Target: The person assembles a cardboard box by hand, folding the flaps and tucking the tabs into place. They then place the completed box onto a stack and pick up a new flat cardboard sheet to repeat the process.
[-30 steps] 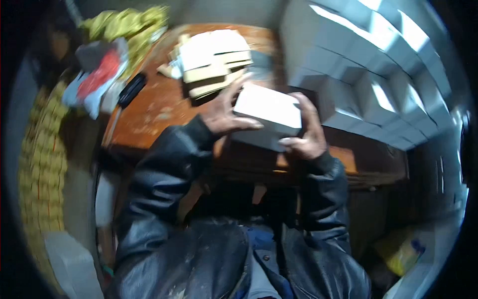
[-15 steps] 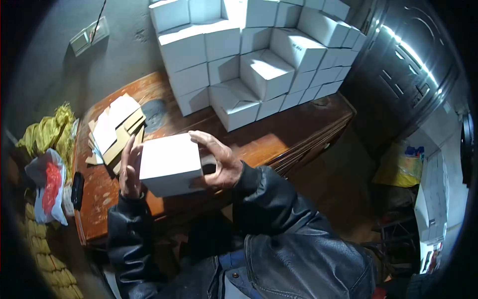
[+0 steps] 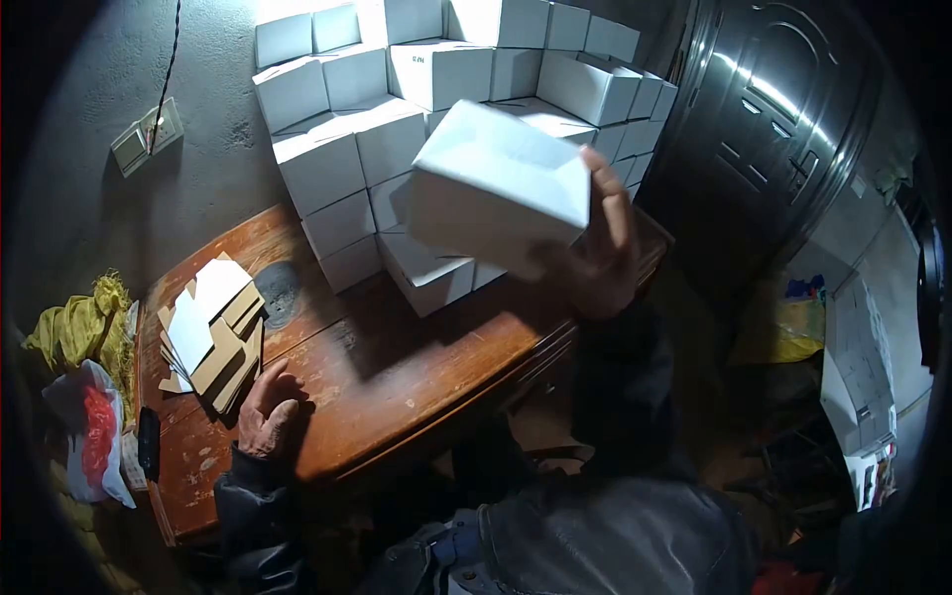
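Note:
A white cardboard box (image 3: 496, 178) is raised in front of the stacked boxes, tilted, with my right hand (image 3: 607, 253) gripping its right end. Its underside lies in shadow, and part of my thumb is blurred there. My left hand (image 3: 268, 412) is low over the left part of the wooden table (image 3: 397, 397), holding nothing, fingers apart. Just beyond its fingertips lies a loose pile of flat white and brown cardboard pieces (image 3: 223, 322). Behind the raised box, a stepped stack of white boxes (image 3: 327, 183) stands on the table against the wall.
A black object (image 3: 148, 443) lies at the table's left edge. Yellow netting (image 3: 84, 332) and a plastic bag with something red (image 3: 97, 426) are beside it. A dark metal door (image 3: 783, 109) is at the back right. A yellow bag (image 3: 793, 327) sits on the right.
The white box has moved up and to the right, now in my right hand alone. My left hand has let go of it and lowered toward the table. The view has shifted too.

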The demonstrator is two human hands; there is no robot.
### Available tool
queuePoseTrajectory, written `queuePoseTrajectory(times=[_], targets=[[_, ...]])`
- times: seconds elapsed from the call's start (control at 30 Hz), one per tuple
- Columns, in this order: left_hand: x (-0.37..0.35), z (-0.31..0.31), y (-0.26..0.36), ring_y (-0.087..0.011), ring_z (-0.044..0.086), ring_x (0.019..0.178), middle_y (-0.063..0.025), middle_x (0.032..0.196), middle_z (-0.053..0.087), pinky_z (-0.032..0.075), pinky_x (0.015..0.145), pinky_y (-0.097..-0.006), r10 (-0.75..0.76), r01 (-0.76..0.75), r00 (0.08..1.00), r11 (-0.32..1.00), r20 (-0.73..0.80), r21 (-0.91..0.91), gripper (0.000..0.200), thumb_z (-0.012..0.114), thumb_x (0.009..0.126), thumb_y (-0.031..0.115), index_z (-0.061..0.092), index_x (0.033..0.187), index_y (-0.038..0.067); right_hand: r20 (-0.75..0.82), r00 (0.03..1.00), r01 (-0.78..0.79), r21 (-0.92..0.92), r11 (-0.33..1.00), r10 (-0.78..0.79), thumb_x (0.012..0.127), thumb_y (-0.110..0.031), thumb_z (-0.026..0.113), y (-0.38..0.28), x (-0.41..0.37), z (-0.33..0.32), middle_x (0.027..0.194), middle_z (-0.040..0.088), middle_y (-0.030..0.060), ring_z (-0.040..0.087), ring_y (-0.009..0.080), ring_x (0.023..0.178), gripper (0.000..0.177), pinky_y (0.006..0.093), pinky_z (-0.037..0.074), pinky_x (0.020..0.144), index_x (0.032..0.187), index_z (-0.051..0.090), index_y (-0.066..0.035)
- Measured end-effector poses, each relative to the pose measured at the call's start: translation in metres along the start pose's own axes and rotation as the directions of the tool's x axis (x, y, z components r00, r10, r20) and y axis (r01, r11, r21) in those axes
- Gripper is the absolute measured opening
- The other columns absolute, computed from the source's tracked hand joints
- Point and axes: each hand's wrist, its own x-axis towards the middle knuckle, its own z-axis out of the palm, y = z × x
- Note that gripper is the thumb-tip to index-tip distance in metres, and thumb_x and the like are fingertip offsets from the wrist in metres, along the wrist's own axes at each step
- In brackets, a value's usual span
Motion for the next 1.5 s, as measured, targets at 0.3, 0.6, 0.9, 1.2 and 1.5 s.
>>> queuePoseTrajectory(times=[0.3, 0.6, 0.9, 1.2, 1.5], targets=[[0.003, -0.011, -0.012, -0.017, 0.062, 0.096, -0.0082, 0.107, 0.064, 0.05, 0.085, -0.03, 0.033, -0.042, 0.999, 0.949, 0.036, 0.314, 0.055, 0.07, 0.089, 0.017, 0.05, 0.137, 0.001, -0.253, 0.965, -0.11, -0.151, 0.982, 0.07, 0.074, -0.04, 0.087, 0.053, 0.063, -0.041, 0.122, 0.058, 0.0263, 0.061, 0.0344, 0.113, 0.096, 0.044, 0.055, 0.092, 0.142, 0.036, 0.005], [0.001, -0.001, -0.003, -0.0203, 0.067, 0.095, -0.0113, 0.104, 0.067, 0.053, 0.086, -0.0318, -0.003, 0.006, 1.0, 0.965, -0.011, 0.263, 0.05, 0.075, 0.085, 0.015, 0.057, 0.129, 0.0, -0.255, 0.935, -0.026, -0.742, 0.67, -0.247, 0.075, -0.065, 0.074, 0.12, 0.088, -0.035, 0.126, 0.052, 0.0261, 0.053, 0.0398, 0.119, 0.091, 0.0491, 0.051, 0.096, 0.13, 0.047, 0.003], [0.001, 0.003, 0.01, -0.0198, 0.067, 0.095, -0.0111, 0.104, 0.066, 0.053, 0.086, -0.0303, 0.026, -0.032, 0.999, 0.938, 0.022, 0.345, 0.048, 0.075, 0.083, 0.01, 0.058, 0.126, -0.001, -0.298, 0.898, -0.023, -0.766, 0.643, -0.324, 0.078, -0.061, 0.075, 0.118, 0.08, -0.032, 0.117, 0.056, 0.0217, 0.054, 0.0361, 0.114, 0.078, 0.048, 0.05, 0.093, 0.122, 0.056, 0.001], [0.003, -0.001, 0.005, -0.0184, 0.065, 0.084, -0.0114, 0.098, 0.066, 0.052, 0.075, -0.0304, 0.247, -0.263, 0.964, 0.847, 0.095, 0.462, 0.038, 0.074, 0.087, 0.014, 0.061, 0.119, -0.001, -0.383, 0.921, 0.006, -0.18, 0.984, -0.076, 0.096, -0.017, 0.062, 0.047, 0.037, 0.021, 0.105, 0.066, 0.014, 0.064, 0.0191, 0.094, 0.032, 0.0315, 0.054, 0.086, 0.123, 0.059, 0.0], [0.004, -0.03, 0.011, -0.0144, 0.066, 0.09, -0.0069, 0.098, 0.069, 0.055, 0.08, -0.026, 0.472, -0.4, 0.813, 0.878, -0.342, 0.262, 0.03, 0.072, 0.09, 0.011, 0.066, 0.118, 0.003, 0.201, 0.914, 0.344, 0.083, 0.935, -0.354, 0.085, -0.001, 0.071, -0.044, -0.035, 0.187, 0.097, 0.065, 0.0124, 0.067, 0.0225, 0.084, 0.024, 0.0319, 0.056, 0.07, 0.108, 0.066, -0.004]])
